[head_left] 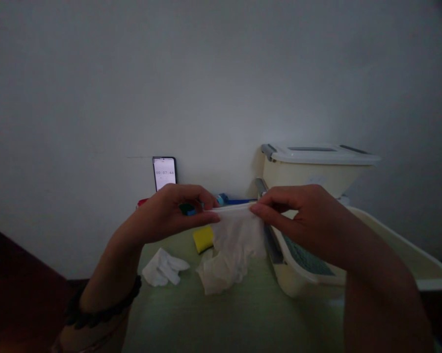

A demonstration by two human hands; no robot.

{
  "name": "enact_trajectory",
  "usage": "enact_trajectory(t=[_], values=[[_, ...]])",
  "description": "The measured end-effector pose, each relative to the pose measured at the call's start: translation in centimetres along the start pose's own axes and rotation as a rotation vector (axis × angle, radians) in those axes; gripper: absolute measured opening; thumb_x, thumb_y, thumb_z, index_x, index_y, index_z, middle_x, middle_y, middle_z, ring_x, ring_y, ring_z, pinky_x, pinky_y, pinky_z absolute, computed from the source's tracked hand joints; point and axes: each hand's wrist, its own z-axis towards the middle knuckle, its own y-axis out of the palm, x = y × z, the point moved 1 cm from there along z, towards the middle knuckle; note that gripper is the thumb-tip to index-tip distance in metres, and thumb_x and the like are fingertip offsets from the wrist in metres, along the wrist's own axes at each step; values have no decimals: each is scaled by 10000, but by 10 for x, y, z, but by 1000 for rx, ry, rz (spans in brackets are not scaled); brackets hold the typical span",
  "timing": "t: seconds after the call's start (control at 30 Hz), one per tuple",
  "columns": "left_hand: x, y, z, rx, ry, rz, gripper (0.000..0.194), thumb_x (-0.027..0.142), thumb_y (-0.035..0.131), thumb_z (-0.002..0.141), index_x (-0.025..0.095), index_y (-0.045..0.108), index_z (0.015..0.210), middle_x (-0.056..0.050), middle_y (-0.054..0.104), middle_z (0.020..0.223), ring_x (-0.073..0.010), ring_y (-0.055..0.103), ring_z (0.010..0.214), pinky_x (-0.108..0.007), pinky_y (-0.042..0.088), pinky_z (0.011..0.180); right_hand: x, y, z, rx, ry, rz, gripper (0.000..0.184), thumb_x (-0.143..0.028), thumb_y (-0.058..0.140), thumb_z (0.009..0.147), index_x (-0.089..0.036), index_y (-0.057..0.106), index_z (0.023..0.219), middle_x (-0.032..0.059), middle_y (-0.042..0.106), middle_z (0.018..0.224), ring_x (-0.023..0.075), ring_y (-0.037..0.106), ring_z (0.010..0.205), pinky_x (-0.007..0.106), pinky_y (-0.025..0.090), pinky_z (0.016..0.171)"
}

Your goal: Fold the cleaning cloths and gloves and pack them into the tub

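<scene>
- White, thin, see-through: glove (235, 238), by the look of it. Held up by the cuff (233, 209) between left hand (171, 208) and right hand (305, 215), over the table (206, 321).
- Left: thumb and fingers pinched on one end of the cuff. Right: same pinch, other end.
- Cuff drawn nearly straight; rest hanging crumpled. Lower end touching the table or just above: can't tell.
- Step, as judged: spreading or straightening the cuff. No hand inside.
- Next, probably calls for a firm pinch at both ends and an even, gentle pull; likely easy to tear.
- Table: pale green top. Second glove (162, 268) crumpled at left, yellow sponge (203, 239) behind, near the hanging glove.
- Right: open box (318, 278), cream, green stuff (307, 257) inside; lidded box (305, 175) behind.
- Back: phone (164, 171) upright near the plain wall (206, 88), timer showing; blue rod (241, 201) between the hands.
- Room: dim. Dark red floor (18, 294), far left.
</scene>
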Motion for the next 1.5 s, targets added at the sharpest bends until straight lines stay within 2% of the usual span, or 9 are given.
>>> enact_trajectory(t=[0.13,0.37,0.5,0.7,0.83,1.03,1.13,1.3,1.5], values=[[-2,0,0,7,-99,32,146,312,637,738,170,651,770,16,647,676,-95,592,642,-158,440,537,-1,0,1,32,-109,-2,209,-332,520,828,-206,683,788,16,680,793,132,591,668,251,417,606],[-6,1,1,142,-84,21,100,236,617,753,165,582,813,-2,646,788,-98,599,700,-145,449,514,1,2,4,64,-147,39,150,-251,562,810,-235,683,898,-19,696,823,108,617,701,219,442,654],[-4,3,1,170,-79,-46,119,203,601,762,171,561,869,-10,635,842,-89,588,711,-135,445,506,1,2,3,112,-77,113,380,-222,603,769,-244,558,1146,-43,683,772,86,618,651,184,445,598],[0,8,3,148,-94,-278,84,171,576,778,162,564,861,0,602,793,-61,556,645,-117,423,483,-3,5,7,119,-124,174,102,-212,582,767,-202,629,857,-25,651,791,93,588,696,201,443,634],[-1,11,7,155,-137,-438,84,171,571,782,151,542,859,3,586,808,-70,559,686,-143,455,561,-7,13,10,192,-132,315,69,-206,563,780,-185,580,843,-14,617,778,94,570,689,205,451,638],[-15,23,10,-119,-190,-509,119,245,580,790,150,552,856,14,589,738,-91,564,689,-186,465,607,-4,21,14,233,-74,515,64,-229,546,800,-186,527,843,-21,568,741,85,544,650,191,452,582],[-16,26,12,-59,-183,-612,83,230,547,813,159,535,855,14,595,758,-91,576,697,-190,472,617,3,19,12,143,-8,477,79,-228,535,803,-194,511,871,-14,572,777,97,553,676,208,454,593],[-10,26,13,53,-184,-601,120,257,570,802,165,507,848,27,579,724,-68,532,587,-147,422,485,9,15,7,-32,26,307,263,-328,565,786,-221,503,1018,18,573,1024,153,551,923,280,456,777],[-7,30,12,-18,-92,-560,93,229,566,808,153,542,856,17,576,754,-63,532,658,-138,430,550,2,23,10,72,20,218,320,-414,571,770,-215,500,1011,31,534,1032,162,528,970,298,433,846]])
